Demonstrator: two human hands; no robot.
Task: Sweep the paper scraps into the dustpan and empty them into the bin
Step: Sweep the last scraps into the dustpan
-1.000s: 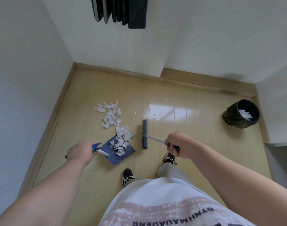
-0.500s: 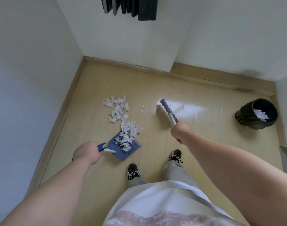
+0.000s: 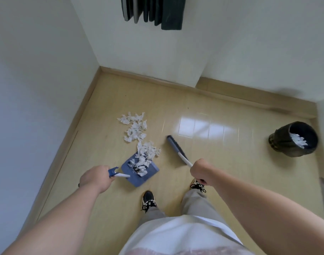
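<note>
Because the paper scraps [image 3: 134,129] are small, crumpled and very light, they will likely scatter or roll under a hard stroke. They are best moved with the brush rather than picked up, using short, low pulls. They lie in a loose trail on the floor [image 3: 222,181]. The far end is a spread cluster, a thicker clump sits at the lip of the dustpan [image 3: 152,170], and some scraps are already heaped inside it. The dustpan is stiff plastic and rests flat on the floor with its open edge towards the trail. The left hand [image 3: 95,178] is wrapped tight round the dustpan's handle [image 3: 118,174], so the pan and its load sit just ahead of that fist. With so light a load, a level lift looks wise so nothing spills. The right hand [image 3: 199,169] is closed firmly round the white shaft of the brush [image 3: 175,145]. The bristle head points away from the hand and sits just right of the clump at the lip, apart from it. Whether the bristles touch the floor I cannot tell. To catch the far cluster, the head would need to get behind it. The bin [image 3: 278,144] stands well off to the right near the wall, with white scraps already inside. Two shoes [image 3: 148,199] stand just behind the dustpan.
</note>
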